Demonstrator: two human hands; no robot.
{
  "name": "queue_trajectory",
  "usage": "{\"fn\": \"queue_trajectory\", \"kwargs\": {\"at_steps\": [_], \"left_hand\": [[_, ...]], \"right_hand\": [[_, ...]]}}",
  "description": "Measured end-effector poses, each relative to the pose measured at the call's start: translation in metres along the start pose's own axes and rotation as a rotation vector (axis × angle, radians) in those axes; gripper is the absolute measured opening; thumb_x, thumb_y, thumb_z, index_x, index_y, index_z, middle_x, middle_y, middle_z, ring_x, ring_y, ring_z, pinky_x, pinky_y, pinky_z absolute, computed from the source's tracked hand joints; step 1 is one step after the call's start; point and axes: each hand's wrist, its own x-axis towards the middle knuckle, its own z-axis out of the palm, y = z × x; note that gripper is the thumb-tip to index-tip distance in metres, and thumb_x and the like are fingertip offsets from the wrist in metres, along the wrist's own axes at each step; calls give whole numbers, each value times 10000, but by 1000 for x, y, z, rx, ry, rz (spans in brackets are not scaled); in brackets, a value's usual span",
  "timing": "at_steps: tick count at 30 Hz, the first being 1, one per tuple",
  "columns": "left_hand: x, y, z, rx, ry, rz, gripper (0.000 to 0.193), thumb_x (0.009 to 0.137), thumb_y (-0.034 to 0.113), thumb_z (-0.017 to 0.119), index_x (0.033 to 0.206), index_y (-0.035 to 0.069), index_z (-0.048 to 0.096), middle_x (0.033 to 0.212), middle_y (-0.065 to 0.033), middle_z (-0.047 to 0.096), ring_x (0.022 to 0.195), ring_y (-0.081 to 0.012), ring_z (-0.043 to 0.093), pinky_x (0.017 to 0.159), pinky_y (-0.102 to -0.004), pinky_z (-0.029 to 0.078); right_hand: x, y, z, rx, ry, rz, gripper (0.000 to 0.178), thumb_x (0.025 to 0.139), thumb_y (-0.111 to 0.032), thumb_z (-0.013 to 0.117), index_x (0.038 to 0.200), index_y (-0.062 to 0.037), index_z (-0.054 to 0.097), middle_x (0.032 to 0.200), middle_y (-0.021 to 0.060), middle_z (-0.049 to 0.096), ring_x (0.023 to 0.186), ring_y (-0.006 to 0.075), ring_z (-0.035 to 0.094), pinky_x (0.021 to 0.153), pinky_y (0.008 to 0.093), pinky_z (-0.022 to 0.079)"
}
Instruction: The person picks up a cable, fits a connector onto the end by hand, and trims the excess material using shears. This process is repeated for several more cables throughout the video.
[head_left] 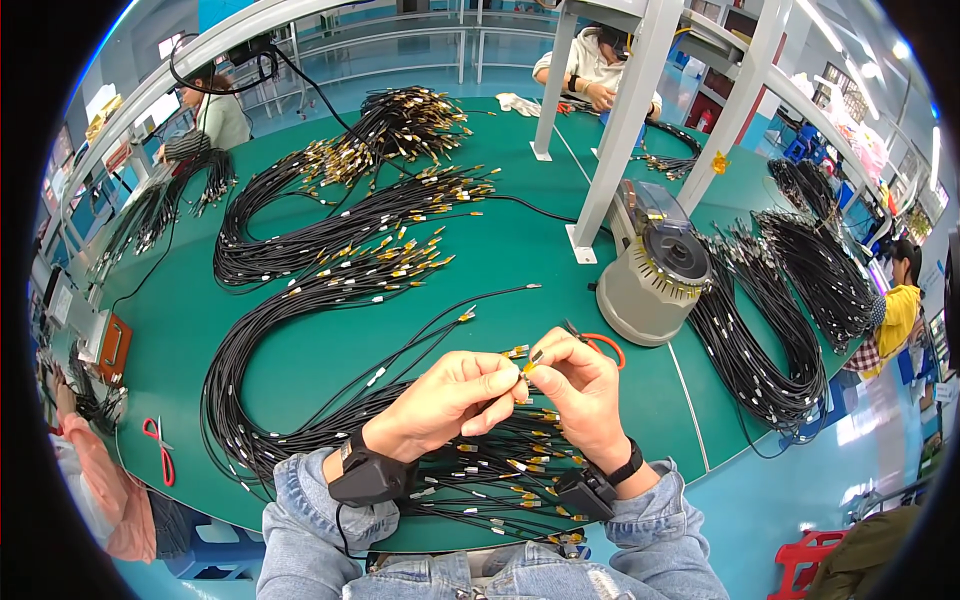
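Note:
My left hand (455, 390) and my right hand (582, 388) meet in front of me, fingertips pinched together. Between them is a cable end with a small yellow piece (531, 364) on it; the fingers cover most of it. Below and around both hands spreads a bundle of thin black cables (262, 335), whose ends carry white and yellow tags. Just beyond my right hand lies a red-handled hand tool (612, 346), partly hidden by that hand.
A grey machine with a round black top (648, 290) stands beside a white post (630, 120). More black cable bundles lie at the far left (240, 240) and right (790, 370) of the green table (480, 255). Red scissors (160, 452) rest at left. Other people sit around.

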Motion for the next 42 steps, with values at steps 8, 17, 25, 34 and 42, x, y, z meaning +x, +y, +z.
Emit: {"fn": "queue_trajectory", "kwargs": {"at_steps": [8,17,25,34,42], "left_hand": [[1,-6,1,-40,-52,-17,277,960,245,460,832,20,557,528,28,468,383,-31,338,378,-185,261],[2,-13,5,-171,-243,-110,292,960,244,457,805,11,540,503,30,453,369,-26,329,377,-189,261],[-2,-17,15,42,-336,-85,261,950,212,473,840,-8,558,541,17,497,408,-34,398,414,-189,318],[25,-47,-6,852,216,411,195,866,156,579,958,-15,563,771,-106,615,712,-207,613,654,-316,485],[30,-28,-102,1612,745,393,211,798,121,623,982,24,587,926,-133,605,887,-302,569,780,-404,465]], "right_hand": [[3,-1,1,168,-63,103,127,830,-110,647,863,-6,582,880,57,538,829,131,508,743,257,430],[4,10,-15,151,-293,-85,77,846,-86,610,824,-13,599,812,49,535,794,163,499,742,306,416],[3,-9,-12,119,-271,-81,171,879,-122,557,775,9,594,755,64,544,742,190,490,694,321,397],[17,-13,-58,-102,274,77,240,946,-164,473,779,-7,541,739,37,508,714,133,458,711,271,367],[17,-10,-70,-88,267,73,158,919,-121,527,846,3,592,813,34,571,739,96,491,706,235,395]]}}
